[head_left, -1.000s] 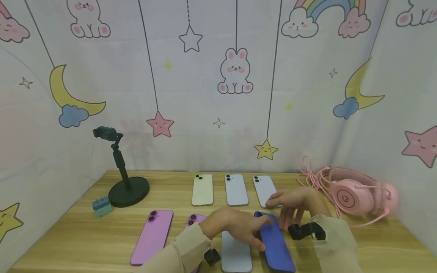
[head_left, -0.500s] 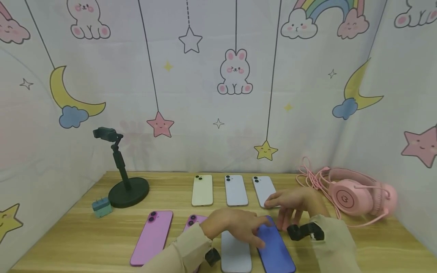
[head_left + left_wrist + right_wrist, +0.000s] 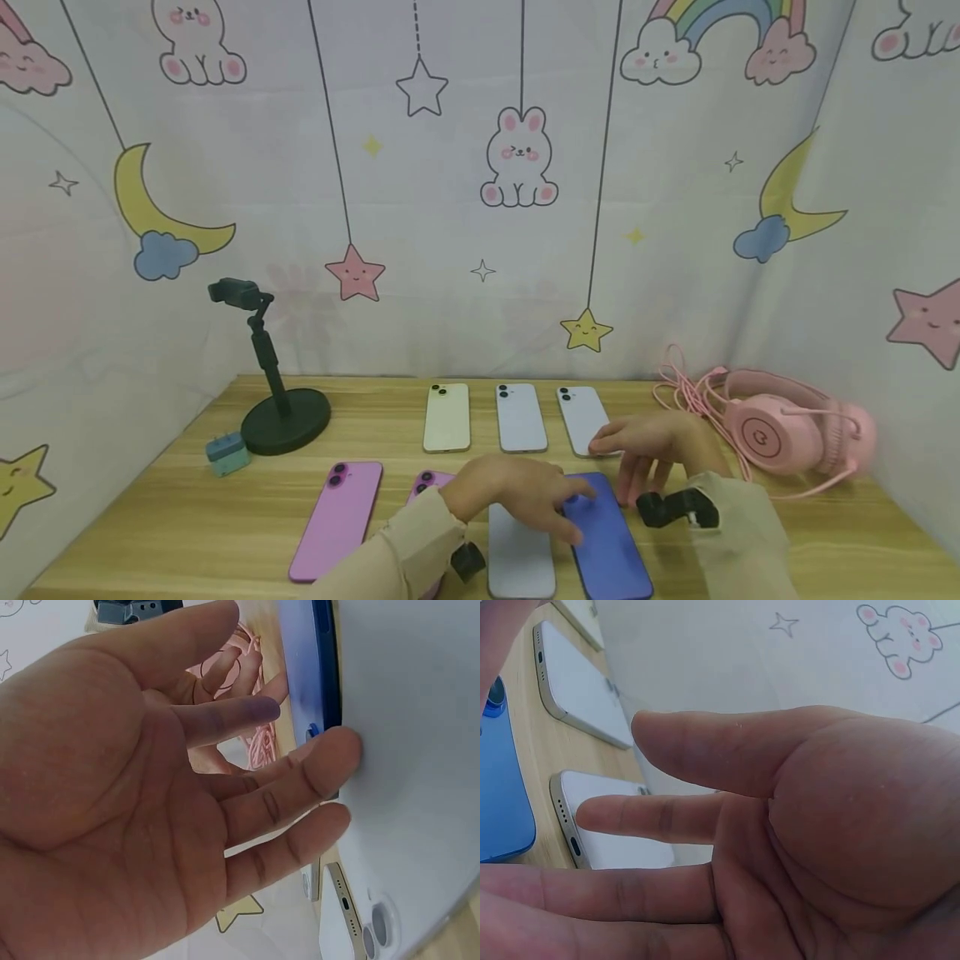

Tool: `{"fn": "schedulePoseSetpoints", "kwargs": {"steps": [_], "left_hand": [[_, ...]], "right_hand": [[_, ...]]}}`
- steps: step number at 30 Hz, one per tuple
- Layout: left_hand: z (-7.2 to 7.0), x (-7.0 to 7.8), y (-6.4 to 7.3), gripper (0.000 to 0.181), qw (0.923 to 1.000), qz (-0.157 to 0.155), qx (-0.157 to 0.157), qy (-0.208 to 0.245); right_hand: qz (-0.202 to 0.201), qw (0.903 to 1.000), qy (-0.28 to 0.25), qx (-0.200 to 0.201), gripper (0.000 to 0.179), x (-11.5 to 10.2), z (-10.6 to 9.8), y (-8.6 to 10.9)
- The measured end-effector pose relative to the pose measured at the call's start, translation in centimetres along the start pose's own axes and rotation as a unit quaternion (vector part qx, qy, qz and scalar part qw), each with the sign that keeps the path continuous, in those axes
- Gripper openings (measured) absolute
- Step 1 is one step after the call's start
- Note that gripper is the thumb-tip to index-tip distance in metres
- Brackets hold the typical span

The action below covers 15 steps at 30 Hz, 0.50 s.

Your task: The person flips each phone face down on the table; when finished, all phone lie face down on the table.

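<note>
In the head view, my left hand [image 3: 517, 496] reaches over a pale grey smartphone [image 3: 520, 554] to the upper left of a blue smartphone [image 3: 611, 542] lying camera side up. Its thumb and index finger are spread over the blue one without gripping it. The left wrist view shows that palm with loosely straight fingers, two tips by the pale grey phone's edge. My right hand [image 3: 648, 442] hovers behind the blue phone's top right corner. Its index fingertip is over the near end of a white smartphone [image 3: 581, 417]; contact is unclear. The right palm, in its wrist view, holds nothing.
A white phone [image 3: 521, 417] and a cream phone [image 3: 447, 418] lie along the back. Two pink-purple phones, one [image 3: 337, 521] uncovered and one [image 3: 425, 487] partly under the left arm, lie left. A black stand [image 3: 285, 421], blue-green plug [image 3: 227, 454] and pink headphones [image 3: 780, 433] flank them.
The blue phone's top end has turned slightly and slid a little toward me, so its camera corner now lies under the left index finger. Both hands stay almost where they were.
</note>
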<state>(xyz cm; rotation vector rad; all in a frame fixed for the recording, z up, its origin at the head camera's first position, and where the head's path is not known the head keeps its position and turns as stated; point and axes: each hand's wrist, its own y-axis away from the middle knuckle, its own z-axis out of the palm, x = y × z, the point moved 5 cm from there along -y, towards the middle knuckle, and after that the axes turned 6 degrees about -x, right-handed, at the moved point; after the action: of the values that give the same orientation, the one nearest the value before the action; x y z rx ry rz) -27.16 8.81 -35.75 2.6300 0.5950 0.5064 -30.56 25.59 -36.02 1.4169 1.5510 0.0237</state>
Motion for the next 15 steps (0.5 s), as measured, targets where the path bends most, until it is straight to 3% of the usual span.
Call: {"fn": "schedulePoseSetpoints", "kwargs": {"steps": [8, 15], "left_hand": [[-0.3, -0.5, 0.2, 0.054, 0.9993, 0.015, -0.007, 0.033], [-1.8, -0.9, 1.3, 0.045, 0.9960, 0.049, 0.040, 0.063]], "right_hand": [[-0.019, 0.9998, -0.005, 0.005, 0.048, -0.2, -0.4, 0.1], [-0.116, 0.9928, -0.007, 0.031, 0.046, -1.8, -0.9, 0.3]]}}
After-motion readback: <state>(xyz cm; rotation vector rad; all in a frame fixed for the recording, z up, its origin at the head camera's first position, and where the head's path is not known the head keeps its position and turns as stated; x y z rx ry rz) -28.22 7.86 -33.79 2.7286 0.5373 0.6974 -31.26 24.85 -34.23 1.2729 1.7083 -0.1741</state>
